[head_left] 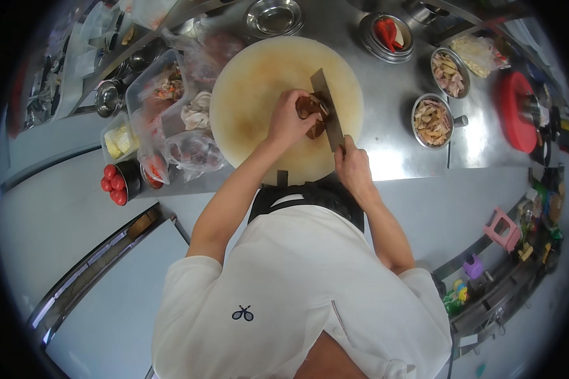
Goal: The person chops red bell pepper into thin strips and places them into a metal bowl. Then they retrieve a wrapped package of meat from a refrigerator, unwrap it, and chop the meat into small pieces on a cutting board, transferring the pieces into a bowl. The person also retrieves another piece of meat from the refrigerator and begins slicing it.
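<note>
On a large round cutting board [246, 94] lies a piece of reddish-brown food [316, 129], perhaps cooked meat; its exact kind cannot be told. My left hand [291, 118] grips it from the left, with curled fingers near the blade. My right hand [353, 163] is closed around the handle of a cleaver [328, 111]. The blade stands at the right side of the brown food, tilted across the board. My left fingers partly hide the food.
Steel bowls of cut meat [432, 122] stand right, near stacked bowls with red peppers [386, 34]. Steel plates [274, 18] sit behind the board. At left are plastic bags [194, 151], a plastic tub [132, 94] and tomatoes [114, 182]; a red round lid [517, 111] lies far right.
</note>
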Available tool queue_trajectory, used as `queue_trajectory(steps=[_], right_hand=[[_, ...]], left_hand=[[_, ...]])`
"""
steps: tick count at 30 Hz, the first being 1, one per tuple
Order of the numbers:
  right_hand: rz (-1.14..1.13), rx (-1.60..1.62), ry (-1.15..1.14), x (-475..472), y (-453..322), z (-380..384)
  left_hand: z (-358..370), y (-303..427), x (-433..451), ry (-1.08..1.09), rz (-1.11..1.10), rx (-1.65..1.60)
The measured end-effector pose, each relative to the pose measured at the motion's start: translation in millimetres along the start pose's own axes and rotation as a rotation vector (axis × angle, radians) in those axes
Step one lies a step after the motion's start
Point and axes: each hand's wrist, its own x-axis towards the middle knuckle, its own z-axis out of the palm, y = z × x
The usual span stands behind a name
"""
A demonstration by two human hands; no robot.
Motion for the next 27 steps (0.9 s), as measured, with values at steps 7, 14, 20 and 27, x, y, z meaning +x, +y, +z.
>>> queue_trajectory(steps=[7, 14, 20, 27], right_hand=[[-0.013, -0.050, -0.029, 11.3, 12.6, -19.7], [0.052, -0.020, -0.034, -1.3, 21.5, -15.0], [0.042, -0.079, 0.028, 2.8, 2.7, -16.0], [-0.062, -0.528, 0.184, 40.2, 16.9, -8.7]], left_hand=[[-34.8, -14.5, -11.7, 0.024, -0.044, 0.076], [-15.6, -31.0, -22.3, -0.036, -0.059, 0.229], [-19.5, -42.7, -11.3, 0.037, 0.025, -0.020], [-65.6, -79.0, 10.8, 0.089, 0.009, -0.025]])
